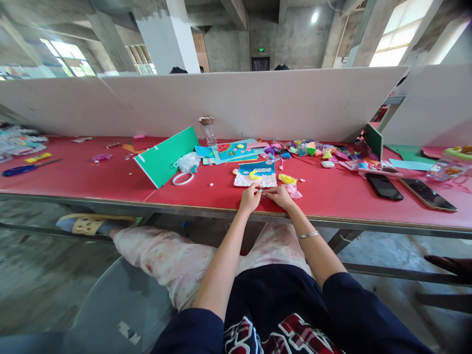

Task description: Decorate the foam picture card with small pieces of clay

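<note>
My left hand and my right hand meet at the table's front edge, fingertips pinched together. A tiny teal bit of what looks like clay shows between them; the fingers hide most of it. Just beyond lies a small picture card with a blue upper part, a yellow clay crescent and a pale, bumpy lower part. Beside my right hand are a yellow clay packet and a pink clay packet.
A green board leans at the left near a white tape ring. Colourful clay packets and paper sheets lie along the back, by a clear bottle. Two phones rest at the right. A white partition stands behind.
</note>
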`<action>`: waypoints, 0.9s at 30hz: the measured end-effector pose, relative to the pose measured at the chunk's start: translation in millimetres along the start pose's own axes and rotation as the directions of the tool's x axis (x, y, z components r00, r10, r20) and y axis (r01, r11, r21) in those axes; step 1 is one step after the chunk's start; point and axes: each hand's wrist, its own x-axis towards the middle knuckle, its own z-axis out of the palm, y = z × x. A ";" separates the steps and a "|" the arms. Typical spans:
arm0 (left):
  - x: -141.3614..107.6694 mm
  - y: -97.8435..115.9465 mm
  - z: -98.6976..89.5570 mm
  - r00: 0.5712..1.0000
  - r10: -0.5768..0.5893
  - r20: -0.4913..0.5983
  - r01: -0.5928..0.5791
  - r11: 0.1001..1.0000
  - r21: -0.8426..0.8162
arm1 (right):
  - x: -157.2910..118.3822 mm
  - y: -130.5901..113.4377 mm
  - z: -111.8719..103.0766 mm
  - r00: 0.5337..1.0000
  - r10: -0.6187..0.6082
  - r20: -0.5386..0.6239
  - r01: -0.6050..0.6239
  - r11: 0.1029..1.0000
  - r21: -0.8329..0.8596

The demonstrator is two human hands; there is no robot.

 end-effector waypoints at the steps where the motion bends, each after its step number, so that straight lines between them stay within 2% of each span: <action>1: -0.2 0.5 -0.2 1.000 -0.001 0.003 0.001 1.000 0.003 | 0.2 0.2 0.1 1.000 -0.004 -0.005 0.004 1.000 -0.002; 15: -0.8 1.5 -0.8 0.999 0.012 0.033 -0.013 0.999 0.035 | -1.5 -8.2 -0.4 0.999 0.023 -0.035 -0.024 0.999 -0.040; 21: -2.0 3.5 -1.8 1.000 0.025 0.005 -0.026 0.997 0.067 | -1.7 -9.7 -0.5 0.998 0.034 -0.047 -0.036 0.998 -0.046; 27: -3.1 5.9 -2.2 1.000 0.025 -0.013 -0.025 0.999 0.022 | -1.4 -9.4 -0.7 0.998 0.050 -0.049 -0.051 0.999 -0.013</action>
